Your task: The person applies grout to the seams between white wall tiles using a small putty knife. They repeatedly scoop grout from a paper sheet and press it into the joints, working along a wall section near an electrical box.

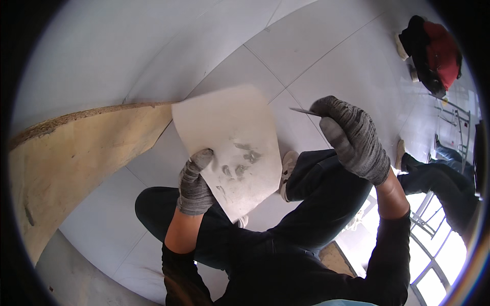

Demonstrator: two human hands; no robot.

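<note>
My left hand (196, 181), in a grey knit glove, grips the near-left edge of a pale flat panel (219, 122), its thumb lying on the face. Dark smudges mark the panel's lower right part, and it is tilted up in front of my knees. My right hand (354, 137), gloved alike, is raised to the right of the panel and apart from it. Its fingers are closed around a thin dark pointed tool (302, 110) that sticks out leftward. Most of that tool is hidden in the fist, so its exact kind cannot be made out.
A curved wooden board (87, 137) with a rough edge stands at the left. Large light tiles (316, 61) cover the floor. A person in red and black (434, 53) is at the far right; another person's dark-trousered legs (439, 176) are nearer, beside a metal frame (462, 127).
</note>
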